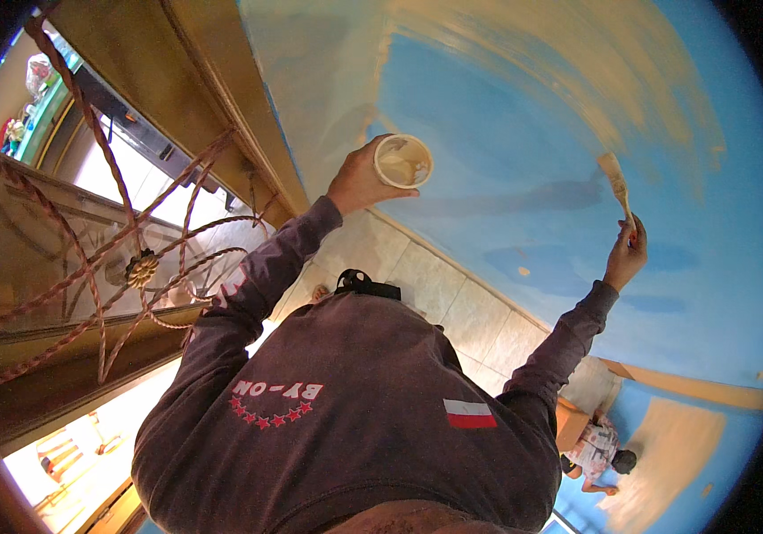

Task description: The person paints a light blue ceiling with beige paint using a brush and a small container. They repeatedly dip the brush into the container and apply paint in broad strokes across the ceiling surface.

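Observation:
My left hand [365, 180] is wrapped round a white plastic tub [403, 161] with some cream paint inside. The tub is held up close to a blue wall [488, 116]. Stretched out to the right, my right hand [627, 256] grips the handle of a paintbrush [617, 185], its bristles up and coated in cream. The bristle tip is at or very near the wall; I cannot tell if it touches. Streaky cream paint [613, 62] covers the upper part of the wall, above the brush.
At left is a twisted wrought-iron grille [140, 267] in a brown frame [168, 80]. Tiled floor [452, 289] runs along the wall's foot. At lower right, another person [597, 449] crouches by a blue wall with a cream patch [666, 458], near a cardboard box [570, 425].

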Action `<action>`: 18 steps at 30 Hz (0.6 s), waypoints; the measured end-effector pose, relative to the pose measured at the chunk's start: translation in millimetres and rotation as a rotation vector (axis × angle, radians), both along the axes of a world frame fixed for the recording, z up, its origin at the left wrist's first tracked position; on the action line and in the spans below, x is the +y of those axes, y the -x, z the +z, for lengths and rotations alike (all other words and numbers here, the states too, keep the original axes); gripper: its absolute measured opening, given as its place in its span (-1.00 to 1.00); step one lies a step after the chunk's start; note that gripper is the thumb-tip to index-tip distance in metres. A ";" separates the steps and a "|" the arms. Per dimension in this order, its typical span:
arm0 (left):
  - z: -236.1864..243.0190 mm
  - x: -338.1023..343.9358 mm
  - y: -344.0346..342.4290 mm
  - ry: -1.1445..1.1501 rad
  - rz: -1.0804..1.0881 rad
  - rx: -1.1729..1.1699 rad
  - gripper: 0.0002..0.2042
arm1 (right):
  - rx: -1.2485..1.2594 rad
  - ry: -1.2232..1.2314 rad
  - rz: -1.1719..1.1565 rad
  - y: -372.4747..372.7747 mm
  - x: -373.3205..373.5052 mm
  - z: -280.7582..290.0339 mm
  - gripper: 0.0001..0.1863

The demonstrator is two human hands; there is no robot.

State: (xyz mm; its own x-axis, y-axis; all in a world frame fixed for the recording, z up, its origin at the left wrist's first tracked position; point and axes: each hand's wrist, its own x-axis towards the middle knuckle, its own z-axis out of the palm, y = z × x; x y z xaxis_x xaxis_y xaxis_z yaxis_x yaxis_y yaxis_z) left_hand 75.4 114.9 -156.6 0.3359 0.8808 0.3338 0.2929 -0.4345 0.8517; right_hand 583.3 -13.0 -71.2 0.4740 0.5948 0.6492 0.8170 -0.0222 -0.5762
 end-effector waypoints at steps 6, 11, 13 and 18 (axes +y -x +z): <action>0.5 0.5 -9.4 0.015 -0.022 0.027 -0.16 | -0.072 -0.033 -0.093 -9.8 -24.9 2.7 -0.71; -11.8 1.4 -14.4 -0.056 0.047 0.060 -0.10 | -0.004 -0.165 -0.113 18.1 -37.3 -9.8 -0.72; -14.6 3.9 -15.0 -0.032 0.023 0.009 -0.11 | 0.149 -0.224 -0.044 45.7 -37.5 -18.5 -0.72; -14.8 4.7 -16.8 -0.029 0.000 -0.028 -0.13 | 0.405 -0.167 0.336 134.2 2.0 -29.1 -0.70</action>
